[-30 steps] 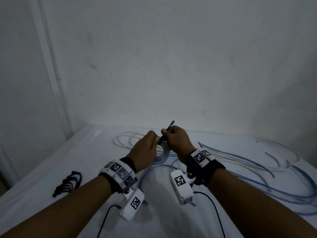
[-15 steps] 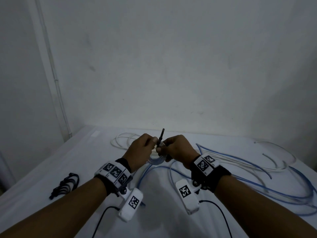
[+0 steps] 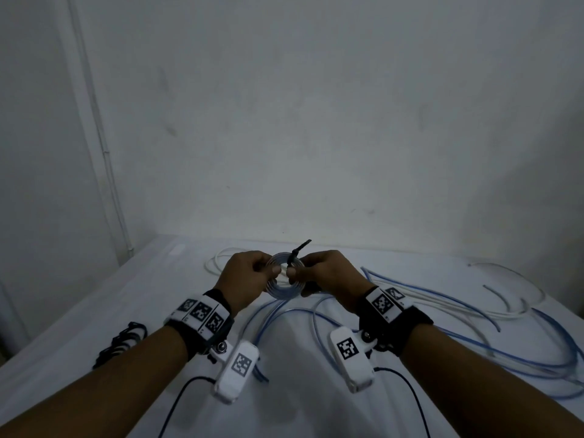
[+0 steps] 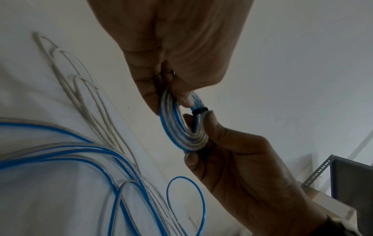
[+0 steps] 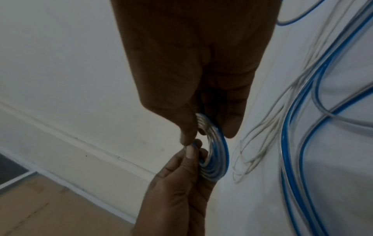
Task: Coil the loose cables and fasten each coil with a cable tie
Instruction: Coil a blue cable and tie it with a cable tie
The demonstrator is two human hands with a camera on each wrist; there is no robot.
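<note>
A small coil of blue and clear cable [image 3: 282, 290] is held up above the white table [image 3: 300, 390], between both hands. A black cable tie [image 3: 293, 259] wraps the coil's top, and its tail sticks up to the right. My left hand [image 3: 272, 270] pinches the coil's left side, and my right hand [image 3: 293, 272] pinches the right side beside the tie. In the left wrist view the coil [image 4: 181, 132] shows the tie's band [image 4: 199, 110] by the right thumb. In the right wrist view both hands grip the coil [image 5: 217, 153].
A bundle of black cable ties [image 3: 121, 343] lies at the table's left. Loose blue cables [image 3: 474, 344] and white cables [image 3: 493, 312] sprawl over the right half, and a white loop [image 3: 218, 259] lies behind the hands. The wall stands close behind the table.
The coil has turned so its ring faces me, and the hands now hold it on either side. The tie's tail went from upright to leaning right.
</note>
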